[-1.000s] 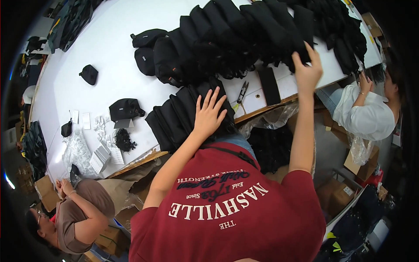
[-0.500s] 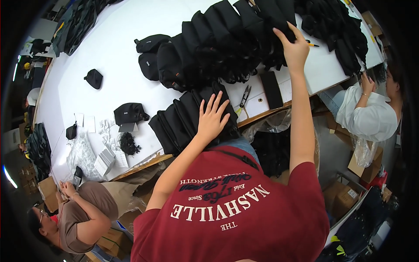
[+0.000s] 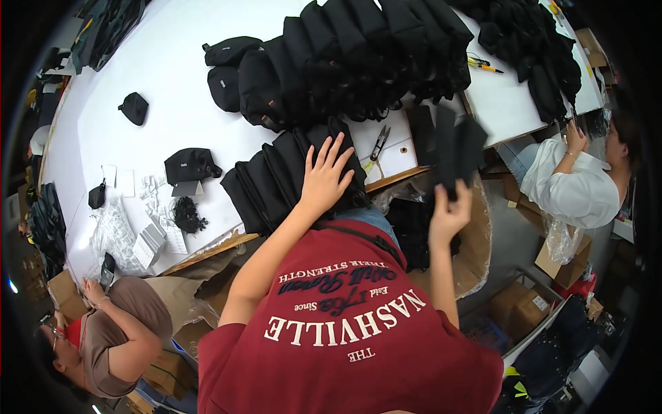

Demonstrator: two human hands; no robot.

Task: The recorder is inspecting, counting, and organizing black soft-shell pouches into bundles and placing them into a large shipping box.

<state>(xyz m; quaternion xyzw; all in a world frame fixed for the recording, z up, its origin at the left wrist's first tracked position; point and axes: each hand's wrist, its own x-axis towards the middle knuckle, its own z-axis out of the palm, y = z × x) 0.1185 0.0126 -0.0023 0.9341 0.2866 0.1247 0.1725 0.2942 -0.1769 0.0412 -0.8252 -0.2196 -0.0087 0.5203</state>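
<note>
My left hand [image 3: 325, 174] lies with fingers spread on a row of flat black fabric bags [image 3: 265, 186] at the table's near edge. Off the table edge to the right, my right hand [image 3: 452, 212] grips a black fabric bag [image 3: 456, 148] by its lower end; motion blurs the bag. Beyond my hands a longer row of black bags [image 3: 331, 58] stands packed side by side, with loose straps along its near side. Between the rows lie black-handled thread snips [image 3: 379, 143]. A flat dark block [image 3: 419, 124] rests right of them, partly behind the held bag.
An open, plastic-lined box [image 3: 476, 252] with black items stands below the table edge. Tags, black cords [image 3: 187, 215] and a plastic bag [image 3: 117, 231] lie at left. A co-worker sits left [image 3: 131, 331], another right [image 3: 572, 179]. A black bag pile [image 3: 531, 55] lies far right.
My right hand has come back from the far row's right end toward me, bringing a black fabric bag past the table edge. My left hand stays on the near row.
</note>
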